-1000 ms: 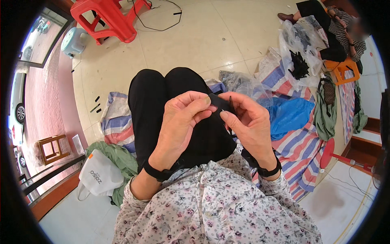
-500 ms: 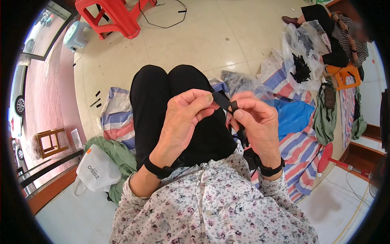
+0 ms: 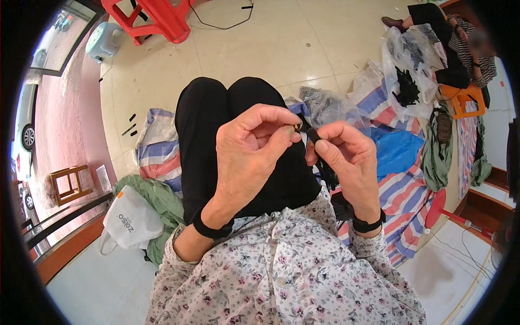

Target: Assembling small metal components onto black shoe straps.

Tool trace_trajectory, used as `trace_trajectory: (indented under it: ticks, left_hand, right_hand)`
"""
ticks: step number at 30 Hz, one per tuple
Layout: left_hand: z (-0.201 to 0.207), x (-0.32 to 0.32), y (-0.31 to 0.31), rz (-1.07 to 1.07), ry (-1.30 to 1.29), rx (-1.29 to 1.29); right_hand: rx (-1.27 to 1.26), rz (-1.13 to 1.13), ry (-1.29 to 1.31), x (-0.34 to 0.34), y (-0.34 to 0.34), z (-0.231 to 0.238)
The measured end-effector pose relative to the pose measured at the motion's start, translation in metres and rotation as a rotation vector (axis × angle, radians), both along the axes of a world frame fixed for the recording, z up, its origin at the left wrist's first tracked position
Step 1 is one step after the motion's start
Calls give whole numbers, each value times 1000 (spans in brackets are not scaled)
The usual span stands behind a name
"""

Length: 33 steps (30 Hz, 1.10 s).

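Observation:
Above my lap, my left hand pinches a small brassy, ring-like piece between thumb and fingertips. Close beside it, my right hand grips a flat black strap between thumb and bent fingers. The strap's upper end comes up against the left fingertips; whether it is joined to the brassy piece I cannot tell. More black strap material hangs below my right hand, partly hidden by it. Both hands are closed. Black bands circle both wrists.
Striped woven sheeting covers the floor at right, with a blue plastic sheet and clear bags of black pieces. A person sits by an orange stool. Red stool stands far left; white bag lies near left.
My left hand has shifted its grip from the strap's flat end to the small brassy piece. The right hand has moved slightly right and down, still holding the strap. The view has shifted a little.

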<state>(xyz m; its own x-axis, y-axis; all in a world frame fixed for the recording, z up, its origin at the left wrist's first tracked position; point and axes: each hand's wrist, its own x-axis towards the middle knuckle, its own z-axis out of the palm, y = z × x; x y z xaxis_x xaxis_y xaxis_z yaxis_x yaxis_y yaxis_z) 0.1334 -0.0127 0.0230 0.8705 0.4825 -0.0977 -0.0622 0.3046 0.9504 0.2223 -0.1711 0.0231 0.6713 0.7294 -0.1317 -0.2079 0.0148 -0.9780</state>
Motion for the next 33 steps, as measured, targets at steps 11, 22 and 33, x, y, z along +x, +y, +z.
trace_trajectory:
  ticks: [11,22,33]
  left_hand:
    - [1,-6,1,-58,41,-47]
    - [0,-4,-4,-23,-56,442]
    - [-1,-3,-9,25,-118,606]
  right_hand:
    - [-51,-25,209,0,1,-2]
    - [67,-109,363,-6,9,0]
    - [-65,-191,289,-6,13,9]
